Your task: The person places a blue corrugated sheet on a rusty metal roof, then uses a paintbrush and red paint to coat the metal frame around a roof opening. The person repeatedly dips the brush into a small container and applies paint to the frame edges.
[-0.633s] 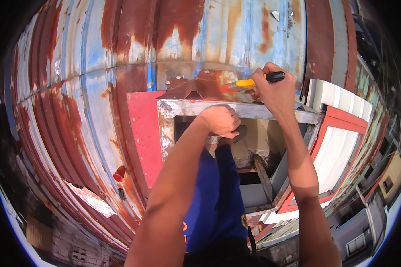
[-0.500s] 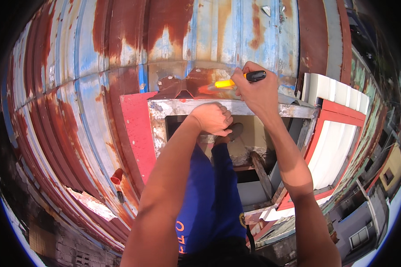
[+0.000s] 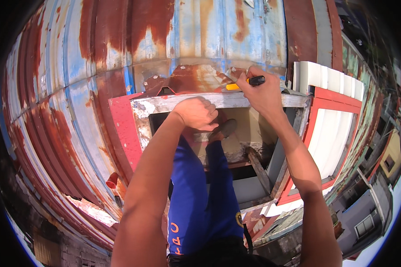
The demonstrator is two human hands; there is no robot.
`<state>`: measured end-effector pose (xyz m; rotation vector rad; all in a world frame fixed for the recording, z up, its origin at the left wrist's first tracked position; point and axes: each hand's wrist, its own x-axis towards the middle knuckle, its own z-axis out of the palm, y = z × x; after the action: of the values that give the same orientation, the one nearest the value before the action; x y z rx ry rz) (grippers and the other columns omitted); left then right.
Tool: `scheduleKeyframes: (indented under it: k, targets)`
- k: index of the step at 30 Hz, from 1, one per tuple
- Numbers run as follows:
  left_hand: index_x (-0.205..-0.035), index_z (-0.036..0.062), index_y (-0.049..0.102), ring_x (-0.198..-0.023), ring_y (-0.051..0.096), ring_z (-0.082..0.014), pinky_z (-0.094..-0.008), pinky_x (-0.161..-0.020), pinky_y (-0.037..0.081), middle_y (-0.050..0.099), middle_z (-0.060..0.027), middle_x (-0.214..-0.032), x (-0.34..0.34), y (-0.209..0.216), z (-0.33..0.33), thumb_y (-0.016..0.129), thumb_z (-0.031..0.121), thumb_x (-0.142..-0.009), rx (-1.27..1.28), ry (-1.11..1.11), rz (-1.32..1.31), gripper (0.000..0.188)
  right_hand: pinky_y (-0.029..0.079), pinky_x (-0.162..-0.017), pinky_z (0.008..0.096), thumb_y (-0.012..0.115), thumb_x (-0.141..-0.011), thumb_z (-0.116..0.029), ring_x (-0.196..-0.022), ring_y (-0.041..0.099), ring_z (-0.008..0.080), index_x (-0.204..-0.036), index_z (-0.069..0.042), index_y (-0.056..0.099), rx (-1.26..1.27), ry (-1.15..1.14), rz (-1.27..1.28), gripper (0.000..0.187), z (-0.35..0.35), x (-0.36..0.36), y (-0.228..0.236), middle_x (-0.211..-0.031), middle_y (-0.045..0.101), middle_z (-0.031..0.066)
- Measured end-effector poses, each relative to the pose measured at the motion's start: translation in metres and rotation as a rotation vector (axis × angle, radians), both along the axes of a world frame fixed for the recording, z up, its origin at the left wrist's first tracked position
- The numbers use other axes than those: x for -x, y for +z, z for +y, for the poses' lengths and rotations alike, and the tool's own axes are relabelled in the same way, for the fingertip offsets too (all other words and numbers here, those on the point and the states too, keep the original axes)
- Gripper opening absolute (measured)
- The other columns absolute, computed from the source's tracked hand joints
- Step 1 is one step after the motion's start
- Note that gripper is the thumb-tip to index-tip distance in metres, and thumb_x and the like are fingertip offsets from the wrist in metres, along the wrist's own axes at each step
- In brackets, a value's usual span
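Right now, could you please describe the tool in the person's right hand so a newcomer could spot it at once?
Start at the rusty blue corrugated roof, then find the grey frame of the opening in it. At its far edge, the right hand grips a slim tool with a yellow body and black end, the only yellow thing there.

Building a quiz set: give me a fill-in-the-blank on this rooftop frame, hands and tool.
The right hand grips a cutter with a black and ____ handle.
The left hand is closed into a ____ at the grey frame.
The corrugated roof shows blue paint and brown ____.

Missing: yellow; fist; rust
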<state>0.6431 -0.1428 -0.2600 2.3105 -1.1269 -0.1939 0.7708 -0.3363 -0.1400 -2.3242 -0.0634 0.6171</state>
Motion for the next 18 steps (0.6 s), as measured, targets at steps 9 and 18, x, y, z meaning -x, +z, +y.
scheduleKeyframes:
  k: [9,18]
  targets:
    - [-0.072,0.0092,0.061,-0.067,0.069,-0.0253,-0.0367,-0.066,0.057,0.065,-0.006,-0.071,0.0,-0.004,0.0,0.071,0.053,-0.092,0.074,0.025,-0.011,0.05,0.049,-0.062,0.0355,0.076,-0.089,-0.017,-0.051,0.045,0.0199,-0.079,0.003,0.065,0.09,0.001,-0.065,0.025,-0.039,-0.008,0.008,-0.058,0.056,0.0116]
    - [-0.071,0.0154,0.056,-0.066,0.064,-0.0176,-0.0322,-0.062,0.051,0.057,0.0003,-0.068,0.004,-0.013,-0.004,0.071,0.048,-0.093,0.092,0.042,-0.211,0.042,0.041,-0.054,0.0358,0.076,-0.089,-0.013,-0.051,0.039,0.0188,-0.074,0.003,0.06,0.134,0.015,-0.168,0.028,-0.047,-0.015,0.026,-0.056,0.048,0.0113]
